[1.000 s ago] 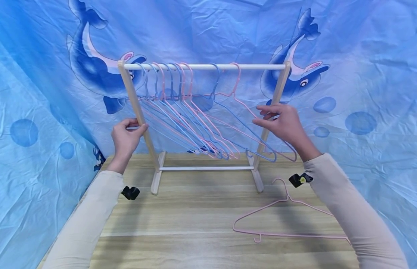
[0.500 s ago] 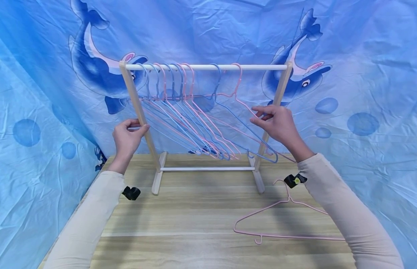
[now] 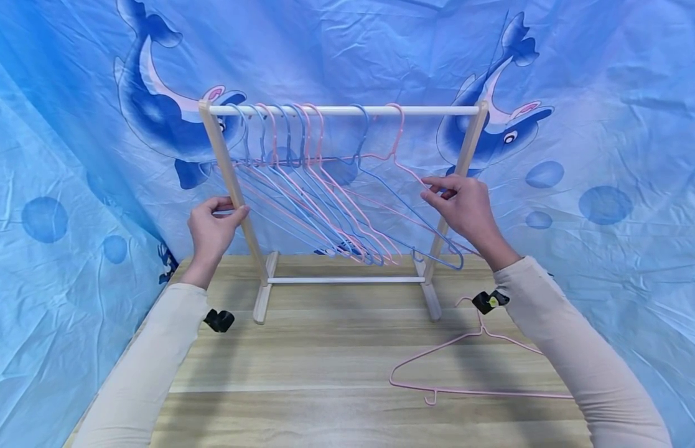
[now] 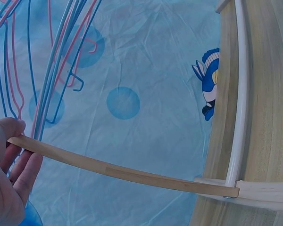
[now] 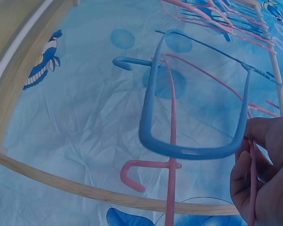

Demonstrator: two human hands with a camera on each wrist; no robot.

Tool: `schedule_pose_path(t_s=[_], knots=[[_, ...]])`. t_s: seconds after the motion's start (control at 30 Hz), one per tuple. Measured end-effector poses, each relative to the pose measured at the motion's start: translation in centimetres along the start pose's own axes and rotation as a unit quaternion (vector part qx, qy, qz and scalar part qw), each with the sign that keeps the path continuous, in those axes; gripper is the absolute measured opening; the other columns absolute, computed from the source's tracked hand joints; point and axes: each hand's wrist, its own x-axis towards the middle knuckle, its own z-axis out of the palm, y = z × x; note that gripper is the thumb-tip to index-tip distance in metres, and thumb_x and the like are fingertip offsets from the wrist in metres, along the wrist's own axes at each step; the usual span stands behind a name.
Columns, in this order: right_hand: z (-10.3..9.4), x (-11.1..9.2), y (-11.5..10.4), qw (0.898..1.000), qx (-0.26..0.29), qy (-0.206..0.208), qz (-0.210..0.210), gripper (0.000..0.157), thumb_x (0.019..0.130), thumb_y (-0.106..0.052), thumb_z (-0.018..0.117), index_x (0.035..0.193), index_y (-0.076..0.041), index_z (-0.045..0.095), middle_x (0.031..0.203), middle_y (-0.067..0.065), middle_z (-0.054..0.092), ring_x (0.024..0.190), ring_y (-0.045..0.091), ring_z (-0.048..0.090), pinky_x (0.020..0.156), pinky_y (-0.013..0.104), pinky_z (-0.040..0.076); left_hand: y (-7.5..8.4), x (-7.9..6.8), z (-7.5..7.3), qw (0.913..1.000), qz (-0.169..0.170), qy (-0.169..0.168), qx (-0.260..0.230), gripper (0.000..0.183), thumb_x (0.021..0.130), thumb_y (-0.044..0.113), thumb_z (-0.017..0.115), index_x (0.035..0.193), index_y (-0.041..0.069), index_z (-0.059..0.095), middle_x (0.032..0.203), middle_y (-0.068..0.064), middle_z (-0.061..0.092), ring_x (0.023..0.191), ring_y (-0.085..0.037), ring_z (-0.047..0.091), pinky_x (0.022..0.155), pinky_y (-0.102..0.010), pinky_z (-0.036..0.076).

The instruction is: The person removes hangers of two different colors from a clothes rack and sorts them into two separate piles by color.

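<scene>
My left hand (image 3: 211, 229) holds the left wooden post (image 3: 226, 168) of a small garment rack, thumb and fingers on either side of it, as the left wrist view confirms. With my right hand (image 3: 463, 205) I pinch the sloping shoulder of a pink hanger (image 3: 400, 137), the rightmost one on the white rail (image 3: 437, 111). Just left of it hangs a blue hanger (image 3: 365, 127), whose rounded end (image 5: 191, 151) looms beside my right hand in the right wrist view. Several more pink and blue hangers (image 3: 319, 134) are bunched toward the rail's left half.
A loose pink hanger (image 3: 493, 393) lies flat on the wooden table (image 3: 302, 373) at front right, partly hidden by the right sleeve (image 3: 571, 336). A white lower bar (image 3: 347, 280) joins the rack's feet. Behind hangs a blue curtain (image 3: 336, 56) with printed dolphins.
My right hand has shifted slightly left and stays on the rightmost pink hanger, whose far end has swung left and back. The left hand stays on the post.
</scene>
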Motion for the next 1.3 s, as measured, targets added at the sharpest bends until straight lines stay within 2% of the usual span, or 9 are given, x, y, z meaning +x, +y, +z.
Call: schedule_pose_path(t_s=[0.17, 0.33, 0.47, 0.57, 0.63, 0.77, 1.0, 1.2, 1.3], knots=[[0.0, -0.1, 0.2, 0.999, -0.016, 0.024, -0.033, 0.024, 0.097, -0.018, 0.073, 0.119, -0.009, 0.077, 0.095, 0.014, 0.073, 0.079, 0.028, 0.070, 0.067, 0.040, 0.056, 0.2, -0.1, -0.1, 1.0000, -0.006, -0.003, 0.001, 0.037, 0.092, 0.032, 0.078, 0.117, 0.004, 0.074, 0.110, -0.013, 0.072, 0.075, 0.010, 0.062, 0.067, -0.011, 0.052], [-0.5, -0.1, 0.2, 0.997, -0.035, 0.040, -0.056, 0.023, 0.096, -0.016, 0.074, 0.117, -0.008, 0.078, 0.094, 0.014, 0.074, 0.076, 0.028, 0.070, 0.066, 0.043, 0.057, 0.3, -0.1, -0.1, 0.9999, -0.010, -0.003, 0.003, 0.037, 0.092, 0.031, 0.078, 0.116, 0.004, 0.074, 0.110, -0.014, 0.072, 0.075, 0.009, 0.062, 0.067, -0.012, 0.052], [-1.2, 0.0, 0.2, 0.996, -0.039, 0.053, -0.067, 0.022, 0.096, -0.015, 0.073, 0.117, -0.008, 0.078, 0.094, 0.014, 0.075, 0.075, 0.027, 0.069, 0.064, 0.027, 0.054, 0.3, -0.1, 0.0, 0.9999, -0.010, -0.002, 0.007, 0.035, 0.092, 0.030, 0.078, 0.116, 0.004, 0.074, 0.110, -0.014, 0.072, 0.075, 0.009, 0.061, 0.066, -0.011, 0.052], [-1.6, 0.0, 0.2, 0.995, -0.030, 0.063, -0.074, 0.021, 0.097, -0.013, 0.073, 0.116, -0.010, 0.079, 0.094, 0.014, 0.075, 0.073, 0.026, 0.067, 0.061, 0.013, 0.044, 0.3, -0.1, 0.0, 0.9999, -0.010, -0.003, 0.008, 0.035, 0.092, 0.030, 0.078, 0.116, 0.004, 0.074, 0.110, -0.014, 0.072, 0.075, 0.009, 0.061, 0.067, -0.010, 0.051], [-1.9, 0.0, 0.3, 0.994, -0.023, 0.069, -0.077, 0.021, 0.096, -0.013, 0.073, 0.116, -0.011, 0.079, 0.094, 0.015, 0.074, 0.072, 0.023, 0.065, 0.059, 0.008, 0.039, 0.2, -0.1, 0.0, 0.9999, -0.010, -0.003, 0.007, 0.036, 0.092, 0.030, 0.078, 0.116, 0.004, 0.074, 0.110, -0.013, 0.072, 0.075, 0.010, 0.061, 0.067, -0.010, 0.051], [-2.5, -0.2, 0.5, 0.993, -0.014, 0.081, -0.085, 0.019, 0.096, -0.011, 0.073, 0.114, -0.012, 0.080, 0.093, 0.014, 0.073, 0.070, 0.018, 0.059, 0.056, 0.009, 0.037, 0.2, 0.0, 0.1, 1.0000, -0.007, -0.002, 0.005, 0.036, 0.092, 0.030, 0.078, 0.116, 0.004, 0.074, 0.109, -0.013, 0.072, 0.074, 0.010, 0.061, 0.067, -0.010, 0.051], [-3.6, -0.4, 1.4, 0.988, -0.033, 0.095, -0.117, 0.019, 0.095, -0.007, 0.073, 0.112, -0.010, 0.080, 0.092, 0.014, 0.074, 0.066, 0.017, 0.060, 0.059, 0.006, 0.037, 0.1, 0.0, 0.1, 1.0000, -0.001, 0.001, 0.004, 0.035, 0.092, 0.030, 0.078, 0.116, 0.004, 0.074, 0.108, -0.013, 0.071, 0.074, 0.010, 0.061, 0.067, -0.010, 0.051], [-4.7, -0.8, 2.6, 0.981, -0.059, 0.110, -0.145, 0.020, 0.092, -0.005, 0.075, 0.112, -0.009, 0.080, 0.088, 0.013, 0.073, 0.065, -0.002, 0.050, 0.059, 0.007, 0.036, 0.2, -0.1, 0.0, 1.0000, -0.008, 0.000, 0.003, 0.036, 0.092, 0.030, 0.078, 0.116, 0.004, 0.074, 0.109, -0.013, 0.072, 0.075, 0.008, 0.062, 0.067, -0.011, 0.052], [-5.3, -1.1, 3.2, 0.978, -0.065, 0.117, -0.158, 0.021, 0.091, -0.003, 0.076, 0.111, -0.008, 0.080, 0.086, 0.013, 0.072, 0.065, -0.005, 0.045, 0.059, 0.008, 0.035, 0.4, 0.0, 0.0, 0.9999, -0.010, -0.003, 0.005, 0.037, 0.092, 0.033, 0.078, 0.116, 0.005, 0.074, 0.109, -0.012, 0.071, 0.076, 0.008, 0.062, 0.068, -0.011, 0.052]])
